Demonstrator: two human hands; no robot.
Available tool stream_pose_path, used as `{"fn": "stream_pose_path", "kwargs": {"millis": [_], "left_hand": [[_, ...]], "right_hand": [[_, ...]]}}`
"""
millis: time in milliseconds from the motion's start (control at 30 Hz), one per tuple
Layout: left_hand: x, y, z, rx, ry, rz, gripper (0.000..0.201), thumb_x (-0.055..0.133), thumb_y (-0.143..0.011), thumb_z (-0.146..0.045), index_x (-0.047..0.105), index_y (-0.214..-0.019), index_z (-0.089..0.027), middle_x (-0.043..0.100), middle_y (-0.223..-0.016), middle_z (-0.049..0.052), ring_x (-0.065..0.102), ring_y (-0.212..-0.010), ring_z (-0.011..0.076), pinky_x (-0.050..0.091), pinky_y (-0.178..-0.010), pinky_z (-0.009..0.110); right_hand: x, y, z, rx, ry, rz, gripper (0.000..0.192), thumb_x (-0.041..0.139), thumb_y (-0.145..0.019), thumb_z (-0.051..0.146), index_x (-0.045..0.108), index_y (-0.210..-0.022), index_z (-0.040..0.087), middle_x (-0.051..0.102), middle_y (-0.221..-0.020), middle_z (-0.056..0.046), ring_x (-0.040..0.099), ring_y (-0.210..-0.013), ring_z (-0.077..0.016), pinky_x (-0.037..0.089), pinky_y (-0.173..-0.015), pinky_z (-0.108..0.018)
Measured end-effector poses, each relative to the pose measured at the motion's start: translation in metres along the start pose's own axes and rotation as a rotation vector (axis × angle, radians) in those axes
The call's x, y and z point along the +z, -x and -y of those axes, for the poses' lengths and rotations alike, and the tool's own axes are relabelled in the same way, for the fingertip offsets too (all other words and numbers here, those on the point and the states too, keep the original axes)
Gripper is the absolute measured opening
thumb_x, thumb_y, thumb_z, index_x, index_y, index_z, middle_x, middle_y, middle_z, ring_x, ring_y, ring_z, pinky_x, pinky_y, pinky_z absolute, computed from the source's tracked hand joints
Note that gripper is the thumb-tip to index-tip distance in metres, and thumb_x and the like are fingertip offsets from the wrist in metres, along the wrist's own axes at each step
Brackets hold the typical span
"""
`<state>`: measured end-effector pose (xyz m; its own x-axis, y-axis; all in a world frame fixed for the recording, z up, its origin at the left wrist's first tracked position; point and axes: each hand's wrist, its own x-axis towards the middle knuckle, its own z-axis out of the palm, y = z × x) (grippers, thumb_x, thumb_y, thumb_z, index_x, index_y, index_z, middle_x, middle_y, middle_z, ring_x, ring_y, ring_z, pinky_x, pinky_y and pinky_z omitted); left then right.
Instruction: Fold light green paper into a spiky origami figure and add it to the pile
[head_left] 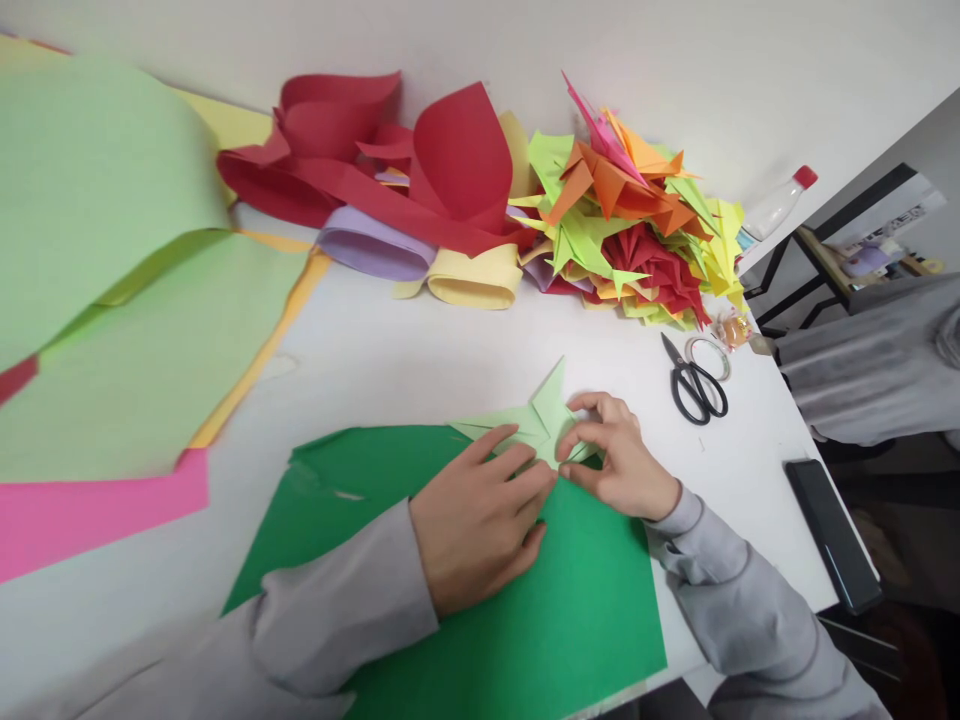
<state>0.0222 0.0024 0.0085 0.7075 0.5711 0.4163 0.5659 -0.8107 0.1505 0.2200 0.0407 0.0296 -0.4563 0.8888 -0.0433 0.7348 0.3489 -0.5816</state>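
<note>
A pale green folded paper figure [551, 415] with pointed ends lies on a large dark green sheet [592, 570]. Across its lower left part rests my left hand [487, 520], fingers laid over the paper and thumb apart on the green sheet. My right hand [619, 455] is closed at the figure's right side, its thumb and fingers pinching the folded edge near the bottom corner. The fingertips of both hands nearly meet there. Part of the figure is hidden under the fingers.
Folded colourful paper pieces [622, 220] are heaped by the wall, beside curled red sheets [465, 170]. Black-handled scissors [697, 390] and a tape roll [709, 357] lie to the right. A phone [832, 535] sits at the table edge. Large light green sheets [97, 240] fill the left.
</note>
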Motion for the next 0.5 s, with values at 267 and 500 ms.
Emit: {"fn": "stream_pose_path", "kwargs": {"millis": [267,500], "left_hand": [[-0.003,-0.004,-0.001,0.008,-0.042,-0.013,0.02,0.056,-0.083,-0.028,0.069,-0.09,-0.016,0.066,-0.087,0.006,0.056,-0.087,0.0219,0.038,-0.104,0.046],[0.001,-0.002,0.0,0.006,-0.011,-0.033,0.023,0.055,-0.083,-0.029,0.068,-0.095,-0.015,0.066,-0.091,0.007,0.056,-0.088,0.0221,0.039,-0.103,0.046]], "right_hand": [[-0.004,-0.002,-0.004,-0.026,-0.073,0.011,0.021,0.074,-0.067,0.011,0.067,-0.082,0.024,0.051,-0.119,-0.004,0.045,-0.119,-0.0267,0.03,-0.102,-0.05],[-0.013,-0.003,-0.018,-0.119,-0.322,0.013,0.015,0.066,-0.079,0.013,0.063,-0.09,0.023,0.054,-0.121,-0.007,0.05,-0.118,-0.0211,0.033,-0.105,-0.044]]}}
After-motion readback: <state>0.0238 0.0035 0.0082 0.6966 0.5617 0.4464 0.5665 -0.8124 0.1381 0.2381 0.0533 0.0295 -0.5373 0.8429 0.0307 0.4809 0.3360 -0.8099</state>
